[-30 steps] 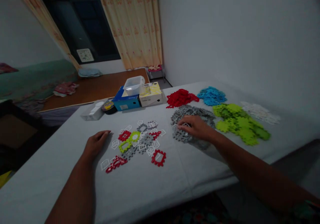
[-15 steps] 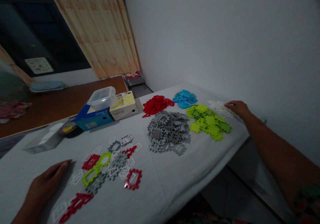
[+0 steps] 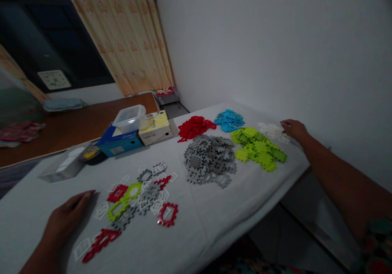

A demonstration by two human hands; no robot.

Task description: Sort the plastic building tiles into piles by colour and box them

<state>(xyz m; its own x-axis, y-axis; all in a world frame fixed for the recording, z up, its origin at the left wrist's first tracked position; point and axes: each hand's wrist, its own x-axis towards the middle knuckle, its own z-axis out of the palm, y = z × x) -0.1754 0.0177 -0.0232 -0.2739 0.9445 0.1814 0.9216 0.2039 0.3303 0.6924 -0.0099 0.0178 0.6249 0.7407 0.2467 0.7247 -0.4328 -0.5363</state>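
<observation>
My left hand rests on the table left of the loose pieces, fingers stretched out and nothing in them. Beside it lie mixed flat interlocking plastic pieces: lime frames, a red frame, grey pieces, white lattice pieces and a red strip. At the far right, my right hand is at the edge of a pile of white pieces. Its fingers are bent together; what lies between them is too small and dim to make out.
Sorted piles stand mid-table: grey, red, blue and lime. Along the far left edge are a clear plastic tub on a blue box, a yellow-white box and a grey-white container. A wall borders the right.
The view has shifted slightly, moving everything a little rightward. My right hand has moved slightly at the white pile, its fingers more bent. My left hand stays resting on the table.
</observation>
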